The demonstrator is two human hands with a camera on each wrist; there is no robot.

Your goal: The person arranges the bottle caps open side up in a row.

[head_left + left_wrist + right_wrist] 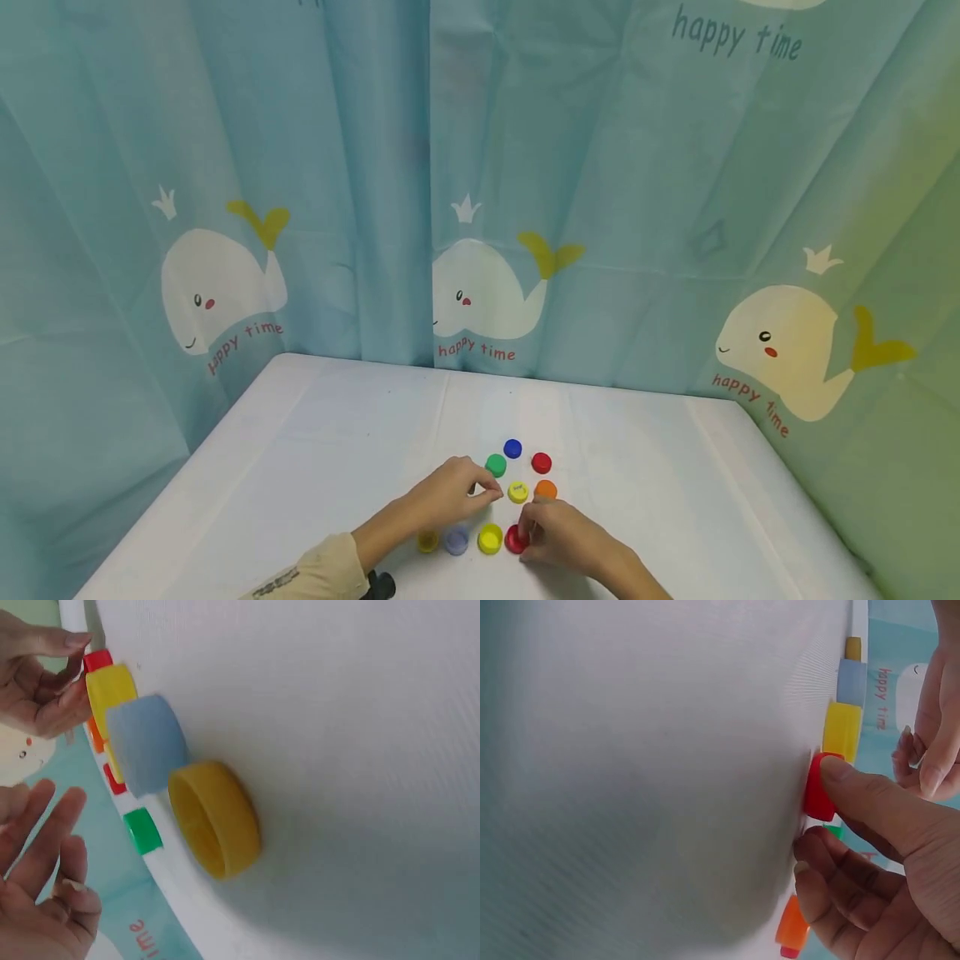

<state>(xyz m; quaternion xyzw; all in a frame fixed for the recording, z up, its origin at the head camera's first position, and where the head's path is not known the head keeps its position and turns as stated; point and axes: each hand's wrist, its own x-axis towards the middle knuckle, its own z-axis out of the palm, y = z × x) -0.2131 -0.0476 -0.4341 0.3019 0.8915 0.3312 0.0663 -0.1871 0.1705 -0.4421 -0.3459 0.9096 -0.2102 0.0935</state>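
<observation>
In the head view, my right hand (566,537) is at the near red bottle cap (514,540), at the right end of the front row. The right wrist view shows the thumb against this red cap (823,787), the fingers curled around its side. My left hand (450,493) hovers above the table left of the yellow cap with a mark on top (518,492). Its fingers are loosely bent and hold nothing. Beside the red cap stand a yellow cap (491,539), a pale blue-violet cap (457,541) and a darker yellow cap (217,819), partly behind the left forearm.
Farther back lie a blue cap (513,448), a green cap (496,465), another red cap (542,462) and an orange cap (546,489), partly covered by the right hand. The white table (337,433) ends at a blue-green curtain (375,208) printed with whales.
</observation>
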